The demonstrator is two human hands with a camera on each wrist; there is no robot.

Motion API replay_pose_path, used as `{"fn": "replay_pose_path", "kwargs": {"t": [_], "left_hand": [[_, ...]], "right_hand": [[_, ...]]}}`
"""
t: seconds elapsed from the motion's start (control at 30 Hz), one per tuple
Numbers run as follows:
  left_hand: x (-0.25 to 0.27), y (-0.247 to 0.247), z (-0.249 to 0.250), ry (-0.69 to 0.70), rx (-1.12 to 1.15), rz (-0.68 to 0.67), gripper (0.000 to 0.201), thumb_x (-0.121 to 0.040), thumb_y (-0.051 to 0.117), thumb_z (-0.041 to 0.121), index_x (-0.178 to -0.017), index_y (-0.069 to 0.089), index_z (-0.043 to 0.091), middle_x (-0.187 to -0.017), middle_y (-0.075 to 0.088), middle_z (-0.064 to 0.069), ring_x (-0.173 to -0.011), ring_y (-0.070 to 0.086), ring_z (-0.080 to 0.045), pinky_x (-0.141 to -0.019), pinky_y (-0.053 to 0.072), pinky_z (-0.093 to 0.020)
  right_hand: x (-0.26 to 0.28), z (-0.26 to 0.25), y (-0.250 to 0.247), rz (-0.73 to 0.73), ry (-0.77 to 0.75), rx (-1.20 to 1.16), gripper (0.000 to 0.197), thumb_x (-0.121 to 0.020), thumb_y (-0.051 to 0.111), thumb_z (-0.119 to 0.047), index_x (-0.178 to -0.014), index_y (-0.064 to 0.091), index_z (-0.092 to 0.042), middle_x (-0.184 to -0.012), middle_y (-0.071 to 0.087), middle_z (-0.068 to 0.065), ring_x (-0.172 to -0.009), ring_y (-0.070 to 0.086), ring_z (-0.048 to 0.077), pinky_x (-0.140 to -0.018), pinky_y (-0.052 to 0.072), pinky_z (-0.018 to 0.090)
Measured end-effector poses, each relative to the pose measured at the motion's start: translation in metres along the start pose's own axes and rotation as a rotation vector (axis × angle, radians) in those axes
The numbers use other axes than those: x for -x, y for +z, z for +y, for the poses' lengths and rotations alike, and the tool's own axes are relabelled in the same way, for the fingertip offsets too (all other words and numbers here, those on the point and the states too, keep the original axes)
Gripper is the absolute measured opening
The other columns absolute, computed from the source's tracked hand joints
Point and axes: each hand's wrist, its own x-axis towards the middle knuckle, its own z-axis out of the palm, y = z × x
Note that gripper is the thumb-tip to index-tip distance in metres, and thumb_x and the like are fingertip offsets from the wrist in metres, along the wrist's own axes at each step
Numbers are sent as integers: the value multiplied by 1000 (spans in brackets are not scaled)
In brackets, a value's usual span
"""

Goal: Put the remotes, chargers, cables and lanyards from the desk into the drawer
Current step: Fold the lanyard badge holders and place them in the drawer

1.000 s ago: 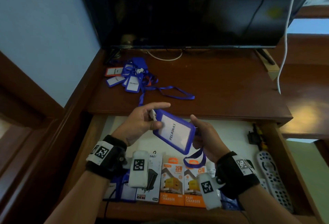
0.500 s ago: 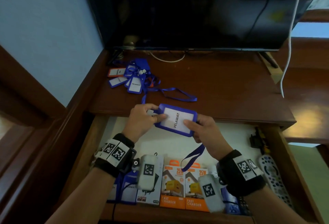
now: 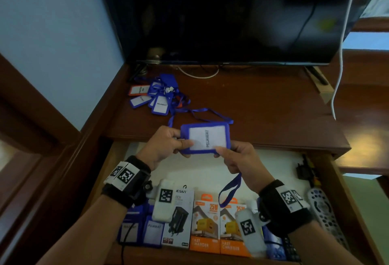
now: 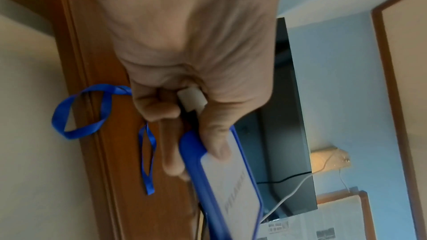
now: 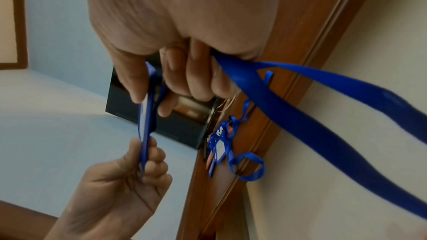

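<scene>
Both hands hold a blue lanyard badge point(image 3: 205, 139) with a white card above the open drawer point(image 3: 210, 172). My left hand point(image 3: 168, 145) pinches its left edge point(image 4: 221, 167), thumb on the card and a white clip in the palm. My right hand point(image 3: 235, 155) pinches the right lower corner point(image 5: 146, 109) and also grips the blue strap point(image 5: 312, 109), which loops down below the hand point(image 3: 229, 191). A heap of more blue and orange lanyard badges point(image 3: 155, 98) lies on the desk's far left, one strap point(image 3: 206, 115) trailing toward the front edge.
The drawer holds blue badges point(image 3: 139, 231), a white charger box point(image 3: 179, 218), two orange charger boxes point(image 3: 219, 226), a grey remote point(image 3: 324, 212) and a black plug point(image 3: 305, 170). A dark TV point(image 3: 231, 16) stands at the desk's back. A white cable point(image 3: 341, 54) hangs at the right.
The badge has swung from tilted to level and risen toward the desk's front edge. My left hand shifted from a pointing finger to a pinch on its left edge.
</scene>
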Motion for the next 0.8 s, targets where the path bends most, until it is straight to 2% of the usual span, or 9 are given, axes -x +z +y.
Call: {"fn": "replay_pose_path", "kwargs": {"t": [0.07, 0.17, 0.23, 0.3, 0.37, 0.43, 0.53, 0.67, 0.8], "left_hand": [[-2, 4, 1, -4, 91, 125, 6, -86, 66, 5, -89, 71, 6, -70, 71, -10, -53, 66, -12, -49, 40, -14], [-6, 10, 1, -2, 157, 294, 15, -87, 66, 6, -94, 68, -6, -82, 71, -22, -54, 67, -14, -48, 47, -17], [-7, 14, 1, 15, 93, 381, 15, -86, 69, 11, -91, 69, -3, -81, 72, -19, -58, 69, -13, -53, 53, -21], [-6, 19, 1, 57, -28, 439, 12, -85, 71, 15, -86, 70, 3, -75, 72, -9, -55, 67, -3, -52, 51, -15], [-5, 24, -1, 115, -229, 447, 16, -83, 73, 22, -75, 69, 10, -68, 68, -2, -56, 65, -7, -53, 51, -22], [-5, 28, -6, 157, -424, 424, 33, -81, 74, 29, -58, 56, 14, -56, 56, 0, -55, 56, -18, -54, 41, -30], [-3, 32, -12, 173, -550, 299, 42, -82, 71, 30, -54, 43, 17, -52, 46, 4, -51, 44, -16, -51, 30, -30], [-1, 30, -15, 204, -667, 70, 17, -81, 68, 20, -68, 61, 12, -66, 63, -3, -63, 59, -20, -64, 51, -39], [0, 22, -12, 189, -676, -42, 33, -79, 73, 15, -54, 52, 22, -63, 61, 2, -66, 63, -20, -60, 51, -34]], "right_hand": [[0, 2, 4, 0, -22, 15, 23, -80, 67, -26, -78, 65, -3, -53, 29, 1, -49, 18, 14, -45, 18, 25], [-1, 1, 9, -4, -28, 108, 16, -91, 62, -13, -78, 64, -4, -50, 30, -2, -46, 21, 11, -44, 20, 23], [-2, -1, 13, -35, -30, 175, 16, -94, 57, -10, -81, 65, -6, -48, 33, -7, -44, 25, 8, -43, 25, 19], [-2, -6, 16, -84, -32, 217, 15, -95, 55, -10, -86, 67, -7, -49, 34, -8, -44, 26, 7, -43, 26, 18], [-3, -11, 20, -130, -49, 259, 14, -96, 54, -7, -92, 67, -4, -49, 36, -8, -45, 27, 8, -44, 26, 18], [-4, -18, 22, -150, -61, 301, 15, -95, 54, -5, -95, 67, 1, -49, 37, -10, -45, 28, 6, -44, 26, 17], [-8, -26, 17, -127, -72, 396, 16, -94, 56, -9, -88, 68, 1, -44, 37, -11, -43, 28, 3, -46, 26, 18], [-13, -31, 6, -172, -80, 546, 18, -93, 59, -11, -80, 67, -3, -43, 44, -13, -41, 34, 2, -47, 29, 16], [-16, -35, -4, -237, -68, 653, 15, -92, 61, -11, -82, 67, 0, -61, 59, -8, -49, 50, -2, -50, 37, 12]]}}
